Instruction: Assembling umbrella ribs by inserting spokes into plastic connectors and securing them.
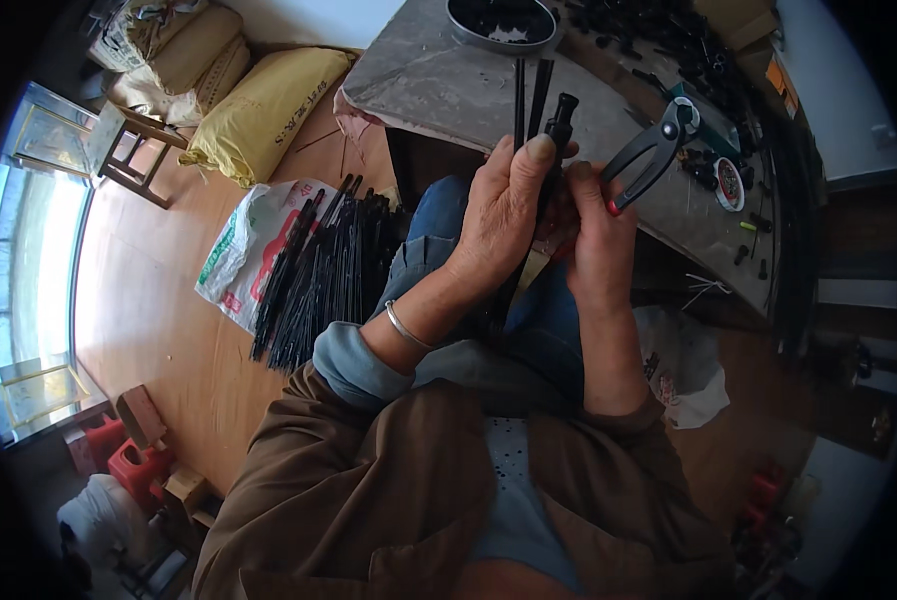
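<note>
My left hand (496, 215) is closed around slim black rods (519, 95) whose ends stick up past the thumb. A black cylindrical piece with a stepped tip (562, 115) rises beside that thumb. Close against it, my right hand (605, 240) grips end-cutting pincers (636, 162) with dark handles and a bit of red at the grip. Their metal jaws point up and away to the right, over the table. The lower part of the rods runs down between my knees, partly hidden by my hands.
A grey stone-patterned table (413, 75) stands ahead, bearing a dark bowl (465, 36), a small dish (729, 183) and piled black parts (703, 50). On the floor to the left lie many black rods (333, 265) on a plastic bag (233, 250). Beyond are a yellow sack (263, 115) and a wooden stool (133, 155).
</note>
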The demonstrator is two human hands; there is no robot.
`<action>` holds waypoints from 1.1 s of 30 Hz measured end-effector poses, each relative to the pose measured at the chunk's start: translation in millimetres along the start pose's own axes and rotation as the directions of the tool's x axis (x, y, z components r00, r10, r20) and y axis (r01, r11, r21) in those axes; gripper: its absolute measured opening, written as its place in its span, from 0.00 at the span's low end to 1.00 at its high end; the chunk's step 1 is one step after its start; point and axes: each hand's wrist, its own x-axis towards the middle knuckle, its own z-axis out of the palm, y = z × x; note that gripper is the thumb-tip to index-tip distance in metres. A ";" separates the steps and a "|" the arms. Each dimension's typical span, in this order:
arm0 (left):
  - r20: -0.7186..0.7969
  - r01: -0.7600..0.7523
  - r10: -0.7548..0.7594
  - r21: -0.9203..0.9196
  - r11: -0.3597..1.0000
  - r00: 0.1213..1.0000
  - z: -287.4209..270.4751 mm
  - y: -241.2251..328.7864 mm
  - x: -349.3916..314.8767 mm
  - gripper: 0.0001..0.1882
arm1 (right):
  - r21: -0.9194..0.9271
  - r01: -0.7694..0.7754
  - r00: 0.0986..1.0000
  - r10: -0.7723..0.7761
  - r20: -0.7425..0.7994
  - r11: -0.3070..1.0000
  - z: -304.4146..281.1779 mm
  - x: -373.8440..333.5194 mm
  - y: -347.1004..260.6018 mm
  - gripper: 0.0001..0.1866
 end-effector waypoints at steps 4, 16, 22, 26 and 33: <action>0.004 -0.017 0.017 -0.013 1.000 1.000 -3.0 -2.2 1.1 0.30 | -0.033 -0.004 0.999 0.002 -0.054 0.999 1.8 -0.9 1.5 0.13; 0.000 -0.029 0.029 0.004 1.000 1.000 -3.3 -0.8 0.0 0.28 | -0.107 -0.004 0.999 -0.001 -0.046 0.994 3.9 -6.8 -3.5 0.12; -0.019 -0.006 0.006 -0.024 1.000 1.000 0.9 -1.1 -1.8 0.28 | -0.098 0.003 0.999 -0.006 -0.037 0.995 5.0 -9.1 -3.6 0.11; -0.019 -0.010 0.010 -0.026 1.000 1.000 1.4 -0.6 -3.4 0.28 | -0.139 0.078 0.997 -0.081 -0.015 0.987 2.6 -9.6 -0.7 0.11; 0.000 0.008 -0.008 -0.040 0.999 1.000 1.8 0.7 -4.3 0.27 | -0.117 0.038 0.998 -0.043 -0.037 0.992 0.8 -9.4 -1.9 0.10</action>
